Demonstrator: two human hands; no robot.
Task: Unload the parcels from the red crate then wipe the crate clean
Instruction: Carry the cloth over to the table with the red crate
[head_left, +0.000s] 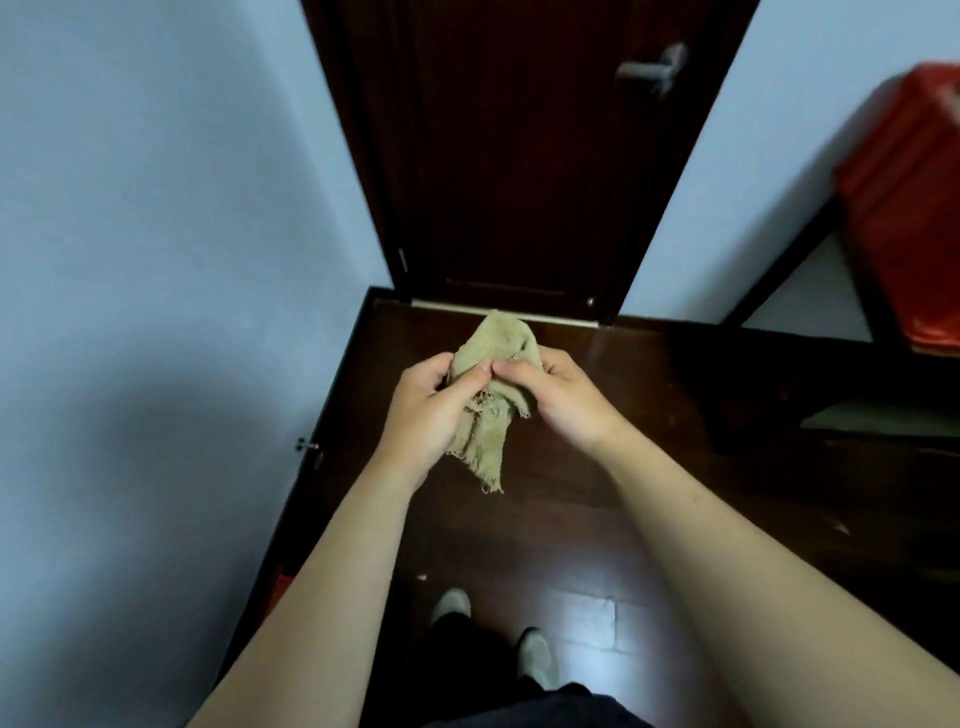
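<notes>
Rag (503, 336) — left hand (427, 411) gripping, right fingers (511, 370) pinching

L hand (422, 411) + R hand (565, 401) (2 total), 1 cloth (500, 344), 1 red crate (911, 208), 1 door (519, 156).

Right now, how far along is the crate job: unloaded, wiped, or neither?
Done: unclear. No parcels are in view, and the red crate at the right edge is blurred with its inside hidden, so unloading cannot be confirmed. In hand: the left hand and right hand both grip a frayed beige cloth in front of the dark door. Left: the wipe itself; the cloth is well apart from the crate.
</notes>
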